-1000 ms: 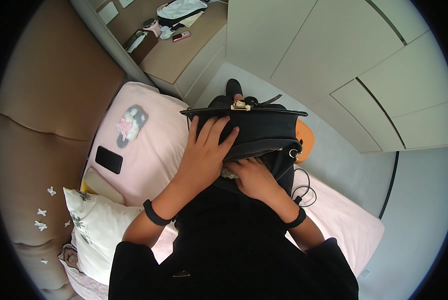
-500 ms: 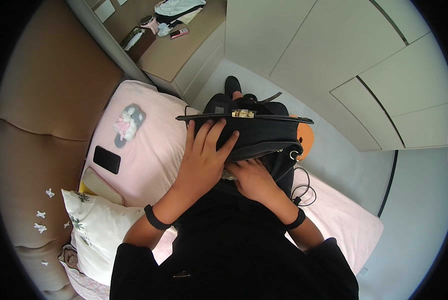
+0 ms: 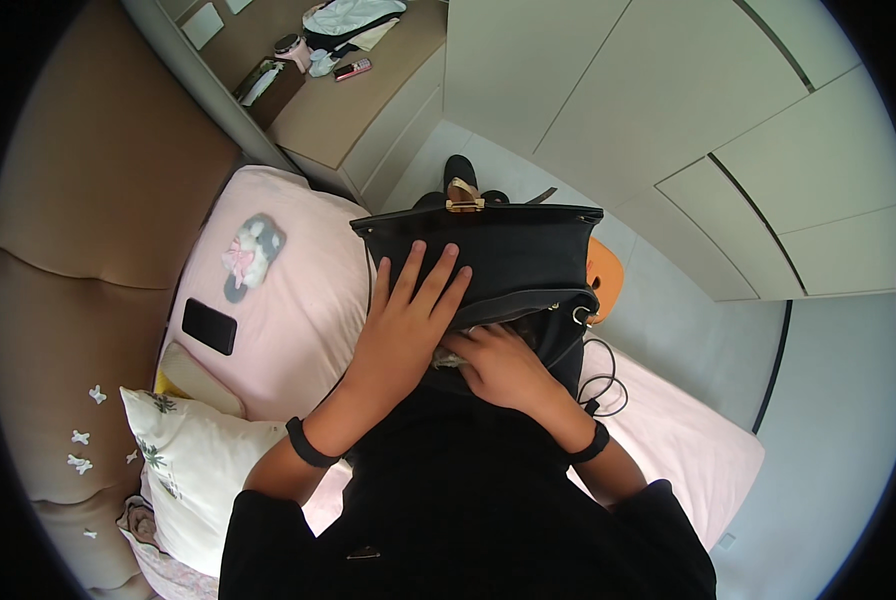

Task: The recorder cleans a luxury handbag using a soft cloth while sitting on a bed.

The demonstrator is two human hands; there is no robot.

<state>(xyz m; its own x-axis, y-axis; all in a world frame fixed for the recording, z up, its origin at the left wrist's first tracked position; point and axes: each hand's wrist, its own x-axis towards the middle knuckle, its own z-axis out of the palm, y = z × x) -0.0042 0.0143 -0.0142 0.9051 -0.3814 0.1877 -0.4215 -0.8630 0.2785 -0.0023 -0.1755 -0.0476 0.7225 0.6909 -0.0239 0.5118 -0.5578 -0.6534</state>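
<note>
A black handbag point(image 3: 508, 250) with a gold clasp point(image 3: 465, 204) rests on my lap, its flap raised. Against the bag's dark panel lies my left hand point(image 3: 393, 325), open, with fingers spread and pointing away from me. My right hand point(image 3: 503, 370) reaches into the bag's opening, where its fingertips go out of sight. Beside that hand, a pale crumpled-looking thing point(image 3: 448, 357) shows inside; whether I grip it is hidden. A gold ring point(image 3: 581, 316) sits at the bag's right side, and a thin black strap point(image 3: 613, 390) loops over the bed there.
I sit on a bed with a pink sheet point(image 3: 308, 240). To the left are a grey-and-white plush item point(image 3: 254, 255), a black phone point(image 3: 209, 326) and a white pillow point(image 3: 193, 470). An orange object point(image 3: 604, 278) is beyond the bag. Ahead stand a brown-topped cabinet point(image 3: 368, 100) and pale cupboards point(image 3: 568, 130).
The bag's flap has swung up and away, showing more of the dark panel and the clasp. My left hand stays spread on it; my right hand has shifted slightly left inside the opening.
</note>
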